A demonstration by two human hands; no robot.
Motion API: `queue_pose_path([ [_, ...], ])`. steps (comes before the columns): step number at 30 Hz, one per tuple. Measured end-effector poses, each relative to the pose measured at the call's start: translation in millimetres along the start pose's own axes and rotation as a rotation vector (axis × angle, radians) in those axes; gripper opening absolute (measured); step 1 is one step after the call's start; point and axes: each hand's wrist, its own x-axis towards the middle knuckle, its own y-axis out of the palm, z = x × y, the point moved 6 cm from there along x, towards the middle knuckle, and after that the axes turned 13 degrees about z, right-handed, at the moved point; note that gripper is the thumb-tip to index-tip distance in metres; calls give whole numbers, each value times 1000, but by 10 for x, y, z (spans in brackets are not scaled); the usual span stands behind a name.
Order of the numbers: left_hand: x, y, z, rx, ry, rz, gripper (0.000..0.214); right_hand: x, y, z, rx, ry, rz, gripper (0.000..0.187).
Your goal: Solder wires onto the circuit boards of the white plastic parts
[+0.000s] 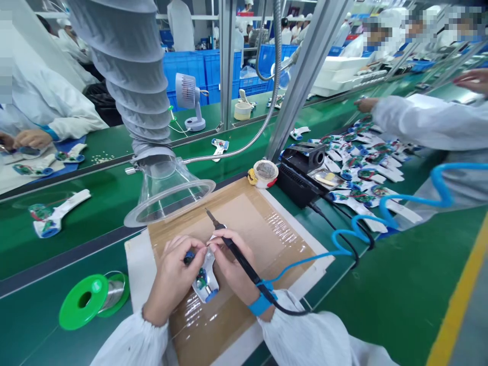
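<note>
A white plastic device housing (209, 269) with a small green circuit board and blue end lies on a brown taped board (244, 218), between my hands. My left hand (173, 269) is closed in a pinch at the housing's upper left; the tiny part at its fingertips is hidden. In my right hand (238, 267) rests a black soldering iron (244, 262), its tip pointing up and away over the board. The right thumb and fingertips also come together at the housing's top, close to the left fingertips. A blue wrist strap (261, 304) circles my right wrist.
A clear fume hood (170, 195) hangs just beyond my hands. Left lies a green solder spool (84, 300); a tip-cleaning pot (266, 173) and black iron stand (301, 175) stand behind. Many similar housings (366, 173) lie at right, near a co-worker's arm (430, 119). A blue coiled cord (358, 218) crosses.
</note>
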Motion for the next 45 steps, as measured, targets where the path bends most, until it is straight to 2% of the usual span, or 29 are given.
queue_pose_path([
  [3,-16,16,-27,-15,5,-49,18,2,-4,10,-28,-11,-12,20],
  [6,-29,37,12,-100,-48,-72,20,2,3,14,-71,-35,-11,22],
  [9,-26,73,90,-221,-135,-32,24,-6,14,24,-131,-72,12,26],
  [12,-9,122,154,-314,-224,58,28,-21,3,25,-207,-88,64,26],
  [17,38,139,124,-209,-230,126,27,-25,-146,10,-325,-71,143,21],
  [21,48,169,112,-115,-241,146,23,-42,-344,13,-228,-91,156,22],
  [23,43,183,105,-70,-226,156,20,-90,-431,-2,-137,-78,138,23],
  [27,35,195,104,-32,-198,192,16,-227,-561,-15,-97,-46,-26,19],
  [29,44,193,103,-27,-194,212,16,-241,-525,-2,-117,-65,-28,18],
  [34,48,176,77,49,-118,241,14,-135,-261,-67,-229,-100,236,20],
  [37,-49,182,105,32,-24,265,14,-129,-179,-127,-317,-142,324,25],
  [41,-210,184,163,-53,52,260,14,-164,-144,-147,-399,-161,367,26],
  [45,-208,207,156,-64,-36,215,18,-173,-171,-149,-368,-141,341,31],
])
